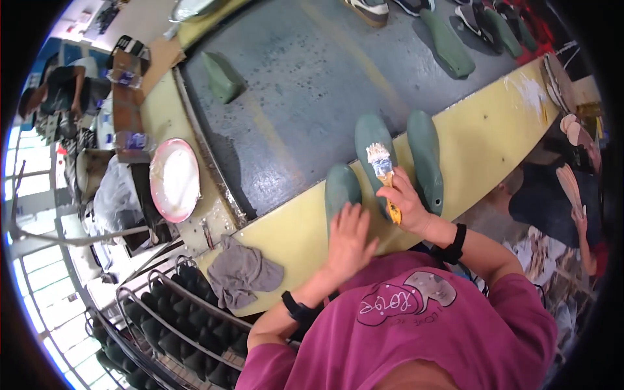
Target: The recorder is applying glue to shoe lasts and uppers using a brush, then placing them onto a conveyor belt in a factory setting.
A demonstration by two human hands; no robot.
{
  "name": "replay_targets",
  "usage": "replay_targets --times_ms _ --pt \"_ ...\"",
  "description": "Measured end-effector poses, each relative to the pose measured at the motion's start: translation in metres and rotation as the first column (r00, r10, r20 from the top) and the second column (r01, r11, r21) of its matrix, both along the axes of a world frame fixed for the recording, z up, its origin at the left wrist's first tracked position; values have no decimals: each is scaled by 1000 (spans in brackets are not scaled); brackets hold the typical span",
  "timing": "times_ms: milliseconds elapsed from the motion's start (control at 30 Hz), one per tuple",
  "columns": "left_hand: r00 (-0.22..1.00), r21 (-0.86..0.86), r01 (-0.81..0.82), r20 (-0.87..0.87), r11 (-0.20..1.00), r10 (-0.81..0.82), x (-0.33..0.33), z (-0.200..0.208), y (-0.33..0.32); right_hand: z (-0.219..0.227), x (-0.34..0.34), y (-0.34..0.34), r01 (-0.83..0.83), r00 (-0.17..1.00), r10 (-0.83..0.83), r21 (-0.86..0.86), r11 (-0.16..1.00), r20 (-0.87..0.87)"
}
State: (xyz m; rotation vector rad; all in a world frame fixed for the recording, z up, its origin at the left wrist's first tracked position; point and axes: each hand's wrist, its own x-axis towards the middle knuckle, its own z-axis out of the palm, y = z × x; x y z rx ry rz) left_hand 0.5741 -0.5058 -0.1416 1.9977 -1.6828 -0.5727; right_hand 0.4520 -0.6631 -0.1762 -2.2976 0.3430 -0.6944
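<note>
My right hand (pixel 406 203) is closed round the wooden handle of a paintbrush (pixel 383 172), its bristles loaded with white paste and pointing away from me. Below the brush lies a green shoe last (pixel 372 130), partly hidden by it. A second green last (pixel 425 162) rests just to the right, with a small hole near its close end. Over the close part of a third green last (pixel 342 184), on the left, is my left hand (pixel 351 242), fingers stretched out and slightly blurred. Whether its fingertips touch that last, I cannot tell.
A pink-rimmed dish of white paste (pixel 196 195) stands left, near a grey cloth (pixel 244 273). Beyond the yellow ledge (pixel 484 153), a grey belt (pixel 305 84) carries another green last (pixel 222 78), and several shoes and lasts. Racks of dark forms (pixel 175 312) stand lower left. Other people work at both sides.
</note>
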Motion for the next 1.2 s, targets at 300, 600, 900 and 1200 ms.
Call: replay_targets --times_ms 300,600,900,1200 --pt "840 354 -448 480 821 251 21 7 14 14 -23 -2 -250 968 247 -112 962 -44" --pt "418 434 -418 -688 798 593 58 -5 23 72 -4 -41 -99 972 77 89 991 223" --pt "349 344 -257 -838 903 419 48 29 25 91 47 -36 -279 958 188 545 790 218" --pt "40 388 -290 -908 875 416 105 6 27 50 30 -35 -85 993 111 456 886 -31"
